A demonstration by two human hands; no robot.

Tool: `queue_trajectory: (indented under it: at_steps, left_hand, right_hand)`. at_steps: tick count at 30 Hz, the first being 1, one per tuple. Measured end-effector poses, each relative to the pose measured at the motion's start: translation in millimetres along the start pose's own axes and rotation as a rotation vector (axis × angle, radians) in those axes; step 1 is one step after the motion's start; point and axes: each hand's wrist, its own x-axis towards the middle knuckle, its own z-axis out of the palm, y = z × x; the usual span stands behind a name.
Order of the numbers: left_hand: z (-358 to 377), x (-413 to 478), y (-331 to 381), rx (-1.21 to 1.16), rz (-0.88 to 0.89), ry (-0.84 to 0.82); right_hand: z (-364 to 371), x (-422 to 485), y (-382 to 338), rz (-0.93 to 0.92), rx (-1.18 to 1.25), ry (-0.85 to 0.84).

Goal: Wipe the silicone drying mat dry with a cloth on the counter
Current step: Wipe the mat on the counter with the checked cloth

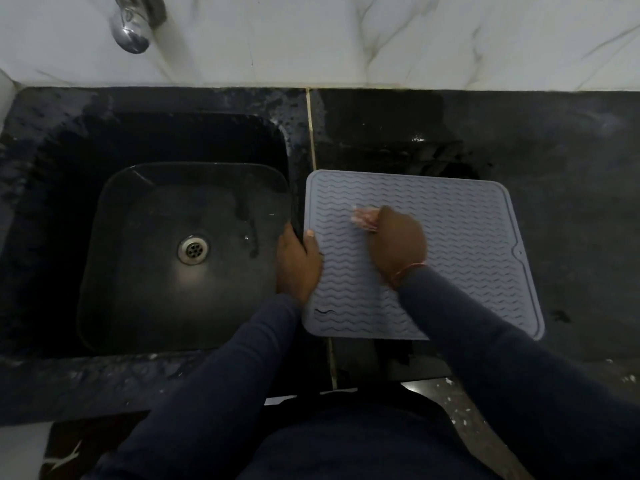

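Counter (554, 202) is carrying the mat (467, 237) flat, 3 o'clock of the sink (104, 237). Left hand (298, 261) is gripping its 9 o'clock edge; right hand (398, 247) is clutching the cloth (362, 218) mid-mat. Probably floppy, slick: pin that edge.

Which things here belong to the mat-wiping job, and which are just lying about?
Job: grey wavy-ribbed silicone mat; pinkish cloth, gripped by right hand; left hand, holding the mat's edge; dark stone counter.
Idle: black square sink; chrome tap.

The person is wearing dark navy long sleeves (242, 358); a reddish thread (408, 270) is circling the wrist behind the right hand (398, 242).
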Motion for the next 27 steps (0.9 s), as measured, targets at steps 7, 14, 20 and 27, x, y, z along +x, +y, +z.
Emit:
queue_trajectory:
  at_steps: [7, 14, 20, 27]
  left_hand:
    - [-2.3, 0.2, 0.9, 0.004, -0.001, -0.001]
    - [-2.1, -1.6, 4.5, -0.032, -0.011, -0.007]
    - [-2.2, 2.5, 0.6, -0.044, -0.047, -0.005]
    - [-5.4, -2.8, 4.7, -0.082, -0.031, -0.032]
  right_hand:
    - [8.9, 19.8, -43.8, -0.131, 0.154, -0.138]
    - [13.9, 3.5, -19.5, -0.051, 0.083, 0.003]
    - [21.0, 19.6, -61.3, -0.22, 0.236, -0.143]
    - [0.6, 4.1, 19.8, 0.097, 0.178, 0.011]
